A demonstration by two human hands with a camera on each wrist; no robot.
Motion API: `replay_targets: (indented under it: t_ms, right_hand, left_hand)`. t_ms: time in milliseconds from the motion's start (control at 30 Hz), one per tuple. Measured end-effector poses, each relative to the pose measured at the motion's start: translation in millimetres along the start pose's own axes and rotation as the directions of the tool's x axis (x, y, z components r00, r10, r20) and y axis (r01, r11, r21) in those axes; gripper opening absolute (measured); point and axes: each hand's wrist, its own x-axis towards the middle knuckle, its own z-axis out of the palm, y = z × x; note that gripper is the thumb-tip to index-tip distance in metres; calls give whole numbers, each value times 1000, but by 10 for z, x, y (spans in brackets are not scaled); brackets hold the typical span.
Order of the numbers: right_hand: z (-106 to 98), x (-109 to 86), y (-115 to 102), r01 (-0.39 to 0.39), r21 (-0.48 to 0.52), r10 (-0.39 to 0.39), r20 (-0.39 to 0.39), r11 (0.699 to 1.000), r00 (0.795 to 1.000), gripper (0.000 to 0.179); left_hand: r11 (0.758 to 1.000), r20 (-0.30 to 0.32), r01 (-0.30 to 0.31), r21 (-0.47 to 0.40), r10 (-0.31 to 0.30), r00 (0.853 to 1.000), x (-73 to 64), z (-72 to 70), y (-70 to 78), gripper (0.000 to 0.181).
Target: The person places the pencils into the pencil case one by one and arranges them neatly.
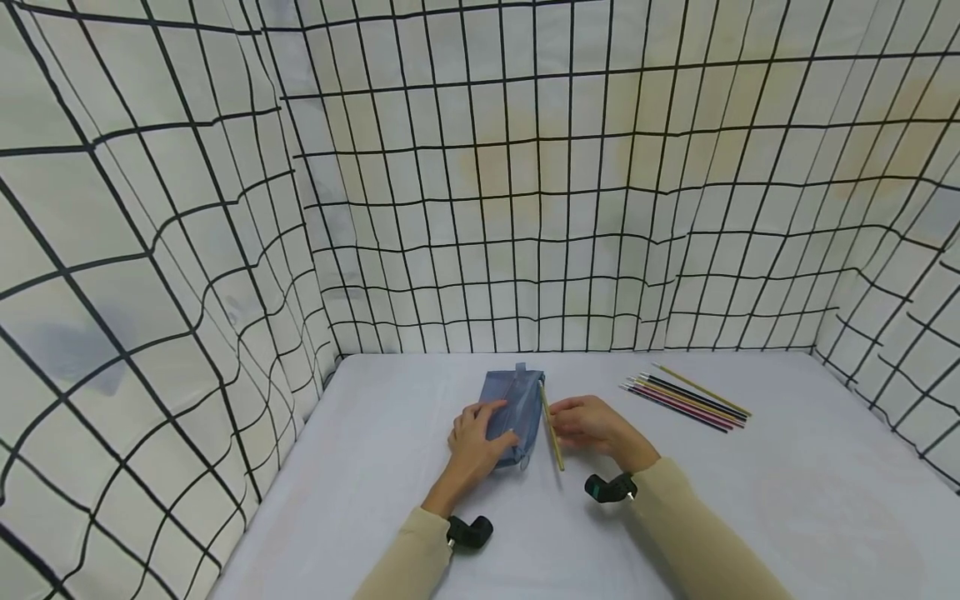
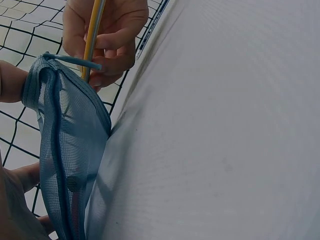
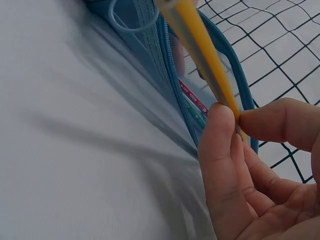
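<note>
Right hand [image 1: 591,428] pinched the yellow pencil [image 1: 552,427] between thumb and fingers above the bench [image 1: 360,500]; left hand [image 1: 472,437] gripped the blue mesh pouch [image 1: 528,408], directly left of the pencil. Pencil's long axis ran away from the person, slightly aslant, along the pouch's right side, its far end by the far right corner; whether that end sat inside, could not tell.

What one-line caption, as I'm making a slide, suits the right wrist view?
Right hand pinching a yellow-and-grey pencil at the opening of a blue mesh pouch.
</note>
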Motion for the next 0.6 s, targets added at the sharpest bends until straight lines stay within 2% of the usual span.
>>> replay_targets:
  t_ms: [167, 433, 600]
  right_hand:
    - [80, 95, -32, -14, 13, 14, -16, 1000, 1000, 34]
    - [186, 206, -60, 14, 106, -11, -34, 994, 999, 37]
    - [242, 254, -62, 0, 172, 10, -58, 985, 998, 38]
  left_hand:
    - [1000, -1, -2, -3, 2, 1000, 3, -5, -4, 68]
    - [1000, 3, 3, -9, -3, 1000, 13, -4, -6, 69]
    - [1000, 4, 6, 0, -6, 1000, 10, -5, -10, 69]
